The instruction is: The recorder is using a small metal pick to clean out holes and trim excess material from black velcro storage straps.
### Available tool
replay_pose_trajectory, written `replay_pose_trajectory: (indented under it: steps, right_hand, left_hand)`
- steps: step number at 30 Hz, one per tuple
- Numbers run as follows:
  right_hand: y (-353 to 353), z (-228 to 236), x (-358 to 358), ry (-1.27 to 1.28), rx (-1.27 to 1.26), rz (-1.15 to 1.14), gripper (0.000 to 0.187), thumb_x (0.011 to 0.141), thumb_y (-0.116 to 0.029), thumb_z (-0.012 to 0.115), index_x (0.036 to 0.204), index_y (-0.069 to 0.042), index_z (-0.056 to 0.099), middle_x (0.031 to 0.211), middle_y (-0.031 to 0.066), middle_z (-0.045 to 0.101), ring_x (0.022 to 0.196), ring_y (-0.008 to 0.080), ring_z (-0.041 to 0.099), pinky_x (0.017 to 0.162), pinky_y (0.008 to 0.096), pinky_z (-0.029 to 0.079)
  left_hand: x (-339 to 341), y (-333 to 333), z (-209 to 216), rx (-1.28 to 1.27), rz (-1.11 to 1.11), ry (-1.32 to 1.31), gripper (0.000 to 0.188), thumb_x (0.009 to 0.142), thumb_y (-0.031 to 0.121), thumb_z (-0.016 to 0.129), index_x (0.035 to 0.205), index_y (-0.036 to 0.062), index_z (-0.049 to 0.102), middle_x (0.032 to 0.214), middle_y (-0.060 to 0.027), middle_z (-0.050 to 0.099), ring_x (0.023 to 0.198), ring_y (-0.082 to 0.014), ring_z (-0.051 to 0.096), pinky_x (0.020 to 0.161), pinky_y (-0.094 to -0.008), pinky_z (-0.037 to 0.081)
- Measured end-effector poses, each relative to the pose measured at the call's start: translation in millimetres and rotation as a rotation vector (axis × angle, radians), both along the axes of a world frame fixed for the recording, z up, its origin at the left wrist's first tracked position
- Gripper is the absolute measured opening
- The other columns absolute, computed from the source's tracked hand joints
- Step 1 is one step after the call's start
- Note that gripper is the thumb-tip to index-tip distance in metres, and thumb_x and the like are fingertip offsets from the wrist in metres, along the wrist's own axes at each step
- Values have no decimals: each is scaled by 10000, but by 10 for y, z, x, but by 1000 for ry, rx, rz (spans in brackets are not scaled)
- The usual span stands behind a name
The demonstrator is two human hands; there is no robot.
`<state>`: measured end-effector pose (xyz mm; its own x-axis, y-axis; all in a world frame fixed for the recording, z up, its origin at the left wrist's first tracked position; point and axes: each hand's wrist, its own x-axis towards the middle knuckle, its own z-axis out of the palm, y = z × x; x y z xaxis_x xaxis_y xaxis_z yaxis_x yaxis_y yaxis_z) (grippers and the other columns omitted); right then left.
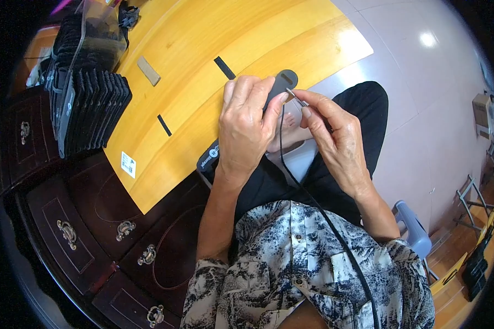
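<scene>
At the near right edge of the yellow table (186, 41), the left hand (244, 120) presses its thumb on a dark grey round-ended strip (279, 86), other fingers bunched together, apparently to steady it; the right hand (335, 134) pinches a slim metal-tipped tool (297, 98) between thumb and forefinger, likely for fine control, contact unclear

Reads as a home room used as a small workshop. Home cues: dark-wood drawer cabinet (88, 249) with ornate metal pulls (67, 234), left of and nearer the body than the left hand (244, 120); glossy tile floor (417, 104) and blue-grey plastic seat (414, 227) right of the right hand (335, 131). Work cues: yellow wood tabletop (186, 33) beyond both hands, many matching black pieces (96, 109) racked far left.
</scene>
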<state>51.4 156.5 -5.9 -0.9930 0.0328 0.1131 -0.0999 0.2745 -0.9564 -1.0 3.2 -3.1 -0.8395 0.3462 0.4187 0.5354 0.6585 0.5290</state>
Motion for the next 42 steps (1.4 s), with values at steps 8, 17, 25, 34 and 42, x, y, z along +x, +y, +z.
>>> replay_pose_trajectory:
  steps: [8,17,25,34,42]
  right_hand:
    - [-3,118,11,-137,-64,11,245,931,-47,497,1154,16,578,792,127,578,600,162,618,556,279,468]
    - [-18,18,10,-36,-38,-3,243,918,-33,505,1142,14,587,828,141,594,612,182,594,577,293,468]
    - [-24,34,10,-95,-48,-20,249,900,-22,522,1138,12,587,828,152,595,656,215,597,614,309,476]
    - [3,70,9,-45,-12,-25,264,889,-9,524,1146,-1,581,832,159,597,644,254,592,612,324,478]
    - [-9,99,13,-74,38,-11,275,906,-24,543,1175,11,585,798,94,566,685,138,532,643,259,451]
  left_hand:
    - [-9,-7,-25,23,4,-11,242,763,76,699,974,-15,624,873,-127,555,835,-302,535,719,-380,456]
    - [-17,-10,-31,15,-2,-8,238,772,79,690,980,-14,621,871,-128,553,836,-304,533,727,-385,452]
    - [-21,-25,-34,31,-5,-41,239,785,82,680,996,-15,625,892,-132,563,846,-306,536,735,-384,452]
    - [-22,-31,-2,3,-15,-55,263,799,86,673,1034,-19,621,890,-138,555,834,-300,533,730,-386,446]
    - [-6,-14,11,-14,28,-67,234,819,105,675,1035,18,652,888,-114,582,847,-264,559,749,-354,459]
